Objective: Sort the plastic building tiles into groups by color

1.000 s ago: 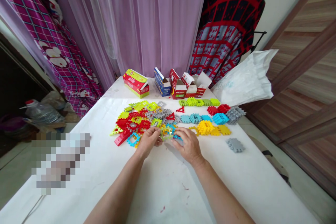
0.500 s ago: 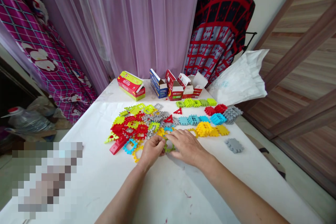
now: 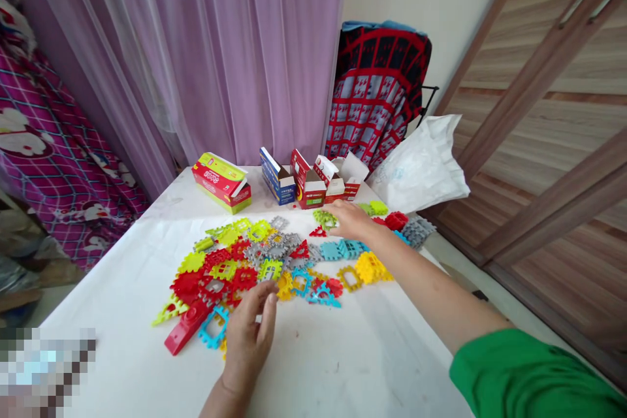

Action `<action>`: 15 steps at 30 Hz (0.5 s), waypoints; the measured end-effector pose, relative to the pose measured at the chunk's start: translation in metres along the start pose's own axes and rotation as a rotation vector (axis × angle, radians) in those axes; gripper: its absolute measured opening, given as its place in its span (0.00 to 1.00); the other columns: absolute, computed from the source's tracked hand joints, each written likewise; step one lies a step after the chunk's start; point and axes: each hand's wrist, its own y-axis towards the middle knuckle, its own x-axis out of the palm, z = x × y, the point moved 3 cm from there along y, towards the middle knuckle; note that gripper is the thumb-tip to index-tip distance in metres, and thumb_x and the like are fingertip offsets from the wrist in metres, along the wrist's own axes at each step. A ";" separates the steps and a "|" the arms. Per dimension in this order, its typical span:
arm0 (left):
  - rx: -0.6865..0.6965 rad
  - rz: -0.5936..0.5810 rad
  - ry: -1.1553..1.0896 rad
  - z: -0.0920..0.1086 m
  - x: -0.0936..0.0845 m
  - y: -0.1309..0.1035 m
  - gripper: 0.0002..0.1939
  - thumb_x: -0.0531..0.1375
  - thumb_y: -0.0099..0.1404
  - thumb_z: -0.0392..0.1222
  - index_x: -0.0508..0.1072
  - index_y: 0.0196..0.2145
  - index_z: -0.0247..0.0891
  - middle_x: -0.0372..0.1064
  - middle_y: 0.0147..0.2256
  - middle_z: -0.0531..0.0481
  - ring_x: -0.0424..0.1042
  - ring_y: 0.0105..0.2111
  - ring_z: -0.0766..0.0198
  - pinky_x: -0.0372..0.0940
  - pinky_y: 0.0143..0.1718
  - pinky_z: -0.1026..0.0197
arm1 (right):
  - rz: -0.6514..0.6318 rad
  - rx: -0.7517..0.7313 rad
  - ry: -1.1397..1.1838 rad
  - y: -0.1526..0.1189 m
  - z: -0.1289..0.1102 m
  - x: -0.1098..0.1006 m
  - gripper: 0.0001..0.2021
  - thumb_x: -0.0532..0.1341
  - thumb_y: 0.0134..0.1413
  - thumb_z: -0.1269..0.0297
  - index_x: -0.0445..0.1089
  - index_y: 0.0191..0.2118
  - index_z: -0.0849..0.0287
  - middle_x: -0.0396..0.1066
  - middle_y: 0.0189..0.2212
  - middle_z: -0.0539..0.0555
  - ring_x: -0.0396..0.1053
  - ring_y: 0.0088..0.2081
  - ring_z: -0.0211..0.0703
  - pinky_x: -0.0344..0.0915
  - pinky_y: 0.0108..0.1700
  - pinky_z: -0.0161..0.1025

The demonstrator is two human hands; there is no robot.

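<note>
My left hand (image 3: pixel 252 326) hovers over the near edge of the loose pile, thumb and fingers apart, with nothing in it. Closest to it are a blue open-frame piece (image 3: pixel 214 328) and the heap of toothed plastic building pieces in red, lime, grey and yellow. Farther out, my right hand (image 3: pixel 349 219) reaches over the row of green pieces. Its fingertips are on a green toothed building piece (image 3: pixel 323 219) at the row's left end. The hand hides the middle of that row; more lime pieces (image 3: pixel 379 208) show beyond it. A red triangle (image 3: pixel 318 231) lies just below the fingertips.
Sorted light blue (image 3: pixel 349 248), yellow (image 3: pixel 371 268) and grey (image 3: pixel 418 230) pieces lie to the right. Open cardboard boxes, one red (image 3: pixel 308 186) and one blue (image 3: pixel 279 179), stand behind. A white bag (image 3: pixel 421 163) rests at the back right. A red block (image 3: pixel 186 328) lies front left.
Both hands were together around a green piece near the pile's front. They have separated: my right hand moved forward to the green row, while my left let go and opened. The view turned right.
</note>
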 end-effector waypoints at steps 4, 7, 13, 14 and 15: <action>0.087 0.032 0.052 -0.009 -0.003 -0.001 0.11 0.62 0.60 0.48 0.76 0.40 0.47 0.77 0.37 0.47 0.76 0.34 0.58 0.72 0.31 0.63 | -0.090 -0.020 -0.072 0.043 0.025 0.012 0.27 0.71 0.42 0.62 0.70 0.52 0.51 0.67 0.49 0.57 0.61 0.53 0.55 0.56 0.51 0.48; 0.077 0.011 0.077 -0.018 -0.003 -0.002 0.11 0.61 0.61 0.49 0.77 0.41 0.49 0.77 0.37 0.46 0.76 0.33 0.57 0.72 0.31 0.62 | -0.169 -0.037 -0.083 0.062 0.028 0.023 0.27 0.72 0.38 0.63 0.72 0.50 0.49 0.66 0.51 0.58 0.60 0.54 0.57 0.55 0.52 0.50; 0.001 -0.007 0.078 -0.024 -0.001 -0.004 0.12 0.60 0.62 0.52 0.76 0.41 0.48 0.77 0.39 0.45 0.76 0.34 0.57 0.73 0.34 0.61 | -0.237 -0.033 -0.122 0.072 0.030 0.039 0.27 0.73 0.38 0.65 0.73 0.49 0.50 0.67 0.50 0.59 0.60 0.54 0.56 0.55 0.52 0.50; -0.004 -0.010 0.079 -0.023 -0.001 -0.004 0.12 0.59 0.62 0.51 0.76 0.41 0.48 0.77 0.39 0.45 0.76 0.34 0.57 0.73 0.34 0.61 | -0.249 -0.030 -0.134 0.072 0.030 0.040 0.27 0.73 0.39 0.65 0.73 0.49 0.50 0.67 0.50 0.59 0.60 0.54 0.56 0.55 0.52 0.50; 0.000 -0.015 0.085 -0.022 -0.001 -0.004 0.11 0.59 0.63 0.50 0.76 0.41 0.47 0.77 0.39 0.45 0.76 0.34 0.58 0.74 0.34 0.62 | -0.262 -0.023 -0.151 0.073 0.030 0.040 0.27 0.72 0.39 0.64 0.72 0.50 0.50 0.67 0.50 0.59 0.60 0.54 0.56 0.55 0.52 0.49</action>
